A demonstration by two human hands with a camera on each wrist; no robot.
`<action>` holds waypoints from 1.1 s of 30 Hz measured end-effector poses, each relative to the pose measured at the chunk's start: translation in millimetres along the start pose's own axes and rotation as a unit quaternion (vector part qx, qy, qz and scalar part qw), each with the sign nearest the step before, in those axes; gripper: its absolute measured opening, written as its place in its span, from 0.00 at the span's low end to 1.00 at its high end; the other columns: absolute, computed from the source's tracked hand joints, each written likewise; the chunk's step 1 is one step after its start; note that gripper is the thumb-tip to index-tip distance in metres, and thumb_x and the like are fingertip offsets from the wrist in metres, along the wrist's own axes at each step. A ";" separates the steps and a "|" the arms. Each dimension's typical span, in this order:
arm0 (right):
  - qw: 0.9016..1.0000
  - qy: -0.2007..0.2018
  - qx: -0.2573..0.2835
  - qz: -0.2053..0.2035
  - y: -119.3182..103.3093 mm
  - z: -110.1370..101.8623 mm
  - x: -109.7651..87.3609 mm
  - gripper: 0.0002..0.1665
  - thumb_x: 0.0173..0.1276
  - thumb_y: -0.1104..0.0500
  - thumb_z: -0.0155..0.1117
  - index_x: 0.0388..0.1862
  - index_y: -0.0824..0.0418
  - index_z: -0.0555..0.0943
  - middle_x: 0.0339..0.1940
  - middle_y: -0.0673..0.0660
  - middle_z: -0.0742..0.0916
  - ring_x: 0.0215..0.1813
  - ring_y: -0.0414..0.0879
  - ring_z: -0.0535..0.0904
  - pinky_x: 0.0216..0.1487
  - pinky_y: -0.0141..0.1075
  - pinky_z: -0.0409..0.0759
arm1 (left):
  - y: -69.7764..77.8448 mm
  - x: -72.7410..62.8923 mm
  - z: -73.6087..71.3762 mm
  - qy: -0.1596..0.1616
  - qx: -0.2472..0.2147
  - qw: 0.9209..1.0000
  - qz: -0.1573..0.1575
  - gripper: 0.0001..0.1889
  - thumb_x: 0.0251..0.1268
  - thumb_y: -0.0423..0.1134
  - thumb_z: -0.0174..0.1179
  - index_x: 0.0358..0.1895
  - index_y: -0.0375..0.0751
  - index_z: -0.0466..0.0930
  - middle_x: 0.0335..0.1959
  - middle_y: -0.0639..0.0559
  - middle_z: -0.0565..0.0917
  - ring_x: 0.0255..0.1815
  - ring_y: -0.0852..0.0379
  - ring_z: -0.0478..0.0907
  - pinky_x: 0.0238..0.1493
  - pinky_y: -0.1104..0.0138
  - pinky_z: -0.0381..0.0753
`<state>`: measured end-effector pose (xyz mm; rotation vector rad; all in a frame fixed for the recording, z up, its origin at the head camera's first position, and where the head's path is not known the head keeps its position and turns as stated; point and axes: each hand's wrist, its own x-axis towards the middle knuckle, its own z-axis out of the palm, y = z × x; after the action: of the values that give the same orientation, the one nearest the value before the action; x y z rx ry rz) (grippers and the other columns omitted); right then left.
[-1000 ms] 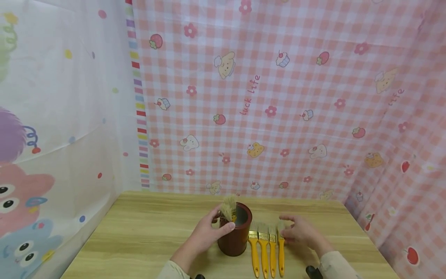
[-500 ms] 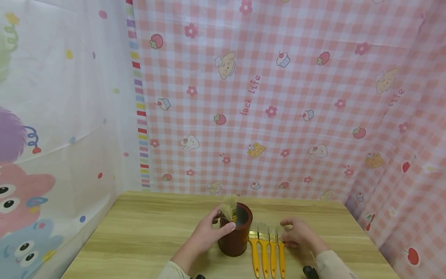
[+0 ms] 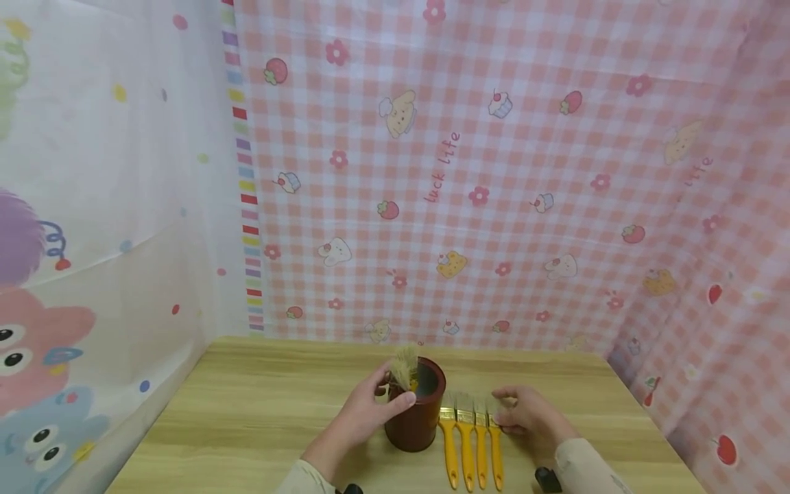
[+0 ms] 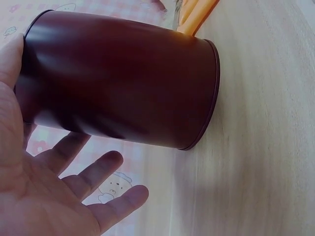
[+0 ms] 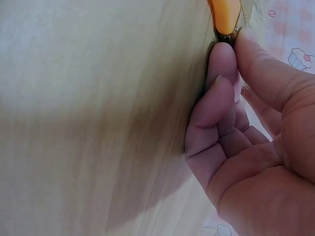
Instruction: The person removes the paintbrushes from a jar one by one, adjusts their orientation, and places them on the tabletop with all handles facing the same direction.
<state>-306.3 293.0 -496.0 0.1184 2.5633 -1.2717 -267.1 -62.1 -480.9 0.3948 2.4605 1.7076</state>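
A dark red-brown cylindrical brush pot (image 3: pixel 412 429) stands upright on the table. My left hand (image 3: pixel 370 408) grips it near the rim, thumb in front; in the left wrist view the lower fingers spread away from the wall. Inside the pot a paintbrush (image 3: pixel 405 367) leans with its pale bristles up; its handle is mostly hidden. Right of the pot lie several yellow-handled paintbrushes (image 3: pixel 467 446) side by side, bristles pointing away from me. At the rightmost paintbrush (image 5: pixel 227 17), my right hand (image 3: pixel 532 415) pinches the metal band between thumb and curled fingers.
The wood-grain table (image 3: pixel 265 412) runs back to a pink checked cloth (image 3: pixel 395 171). A white printed cloth (image 3: pixel 142 240) hangs at the left, and more pink cloth at the right. Dark wrist-camera parts show near both cuffs.
My right hand's fingers have drawn in closer round the rightmost paintbrush, which has shifted slightly toward the others. The left hand and the pot have stayed in place.
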 end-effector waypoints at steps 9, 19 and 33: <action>1.000 -0.011 -0.011 -0.022 -1.2 -1.4 -0.8 0.35 0.68 0.69 0.76 0.72 0.69 0.78 0.34 0.59 0.87 0.27 0.41 0.83 0.32 0.34 0.84 | 2.5 -1.0 -2.4 0.011 0.027 1.000 -0.001 0.46 0.71 0.68 0.65 0.87 0.57 0.58 0.81 0.40 0.71 0.79 0.31 0.69 0.72 0.33 0.74; 0.997 -0.040 -0.048 -0.042 -6.7 -8.2 -3.0 0.36 0.72 0.62 0.75 0.75 0.70 0.75 0.33 0.59 0.88 0.26 0.42 0.81 0.32 0.36 0.83 | 5.1 -0.8 2.3 0.037 0.043 0.998 0.014 0.47 0.66 0.67 0.71 0.84 0.57 0.63 0.79 0.43 0.74 0.80 0.34 0.70 0.73 0.33 0.73; 0.969 -0.011 -0.056 -0.241 -105.7 10.4 -0.4 0.36 0.77 0.46 0.71 0.78 0.56 0.76 0.56 0.57 0.92 0.56 0.52 0.89 0.59 0.54 0.88 | 4.6 -1.3 6.2 0.029 0.034 0.999 0.005 0.47 0.67 0.67 0.70 0.85 0.57 0.63 0.77 0.44 0.76 0.76 0.34 0.73 0.69 0.33 0.76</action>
<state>-324.3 220.4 -420.7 -0.5721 2.7325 -1.2587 -263.6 -55.4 -478.9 0.3712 2.5685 1.6651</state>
